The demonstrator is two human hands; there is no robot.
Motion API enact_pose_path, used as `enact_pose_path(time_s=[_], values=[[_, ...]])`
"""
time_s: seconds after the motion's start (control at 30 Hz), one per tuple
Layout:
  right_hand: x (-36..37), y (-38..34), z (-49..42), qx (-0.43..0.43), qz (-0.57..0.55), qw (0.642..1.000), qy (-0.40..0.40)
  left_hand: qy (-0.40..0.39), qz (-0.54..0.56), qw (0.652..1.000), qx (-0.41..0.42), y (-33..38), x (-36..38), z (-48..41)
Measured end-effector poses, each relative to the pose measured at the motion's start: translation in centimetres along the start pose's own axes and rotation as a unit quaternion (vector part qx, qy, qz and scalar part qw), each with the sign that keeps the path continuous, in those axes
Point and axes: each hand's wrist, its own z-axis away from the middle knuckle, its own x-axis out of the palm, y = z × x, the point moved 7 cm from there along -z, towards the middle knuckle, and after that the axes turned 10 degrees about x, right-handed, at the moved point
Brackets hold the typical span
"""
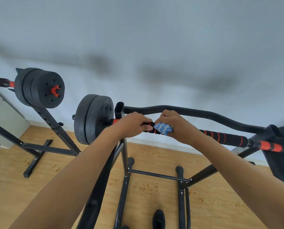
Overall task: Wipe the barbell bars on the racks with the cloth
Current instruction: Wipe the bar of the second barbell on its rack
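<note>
Head view. Two barbell bars counted, two racks. Near barbell bar (224, 137), black grip with red rings, lying across the near rack (124, 156), long axis running from left, slightly higher, to right, lower; right end cut off at the picture's edge behind a dark plate (283, 156). Left end carrying two black plates (91, 118). Left hand (131, 123) curled round the bar just beside the rack's left upright. Right hand (174, 123) wrapped round a blue-and-white cloth (163, 128), pressing it on the bar; cloth mostly hidden under the fingers. Hands almost touching. Far barbell bar (0, 81) on the second rack (55, 128), left part cut off, with its plates (40, 88) hard to count.
</note>
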Motion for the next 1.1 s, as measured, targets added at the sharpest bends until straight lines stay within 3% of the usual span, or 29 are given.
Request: enact_pose_path(time_s=[0.17, 0.33, 0.4, 0.53, 0.7, 0.83, 0.9, 0.97, 1.03, 1.1], values=[[-0.1, 0.2, -0.1, 0.012, -0.007, 1.0, -0.009, -0.04, 0.022, 0.999, -0.007, 0.2, 0.2, -0.2], [0.1, 0.8, -1.2, 0.064, -0.031, 0.997, 0.006, 0.151, -0.094, 0.983, 0.039, 1.3, 1.0, 2.3], [0.5, 0.5, -1.0, 0.05, -0.015, 0.999, 0.008, 0.167, -0.094, 0.981, 0.041, 1.2, 1.1, 2.5], [0.4, 0.4, -0.4, 0.032, 0.002, 0.999, 0.022, 0.106, -0.089, 0.989, 0.047, 0.8, 1.0, 1.7], [0.3, -0.1, -0.4, 0.001, 0.026, 1.0, -0.016, -0.008, 0.002, 1.0, -0.002, -0.5, 0.1, 0.3], [-0.1, 0.0, -0.5, 0.021, 0.019, 0.999, -0.018, -0.04, 0.01, 0.999, -0.022, -0.3, 0.7, 0.0], [-0.3, 0.2, -0.9, 0.052, -0.002, 0.999, -0.004, -0.01, -0.061, 0.998, -0.005, 0.4, 1.6, 0.1], [-0.3, 0.4, -1.5, 0.082, 0.016, 0.996, 0.002, 0.07, -0.129, 0.989, 0.02, 1.3, 2.2, 0.5], [0.1, 0.1, -2.1, 0.091, 0.043, 0.995, -0.009, 0.145, -0.146, 0.978, 0.038, 1.8, 2.2, 1.1], [0.7, 0.0, -2.1, 0.081, 0.071, 0.994, -0.029, 0.161, -0.153, 0.974, 0.044, 1.9, 2.2, 1.4]])
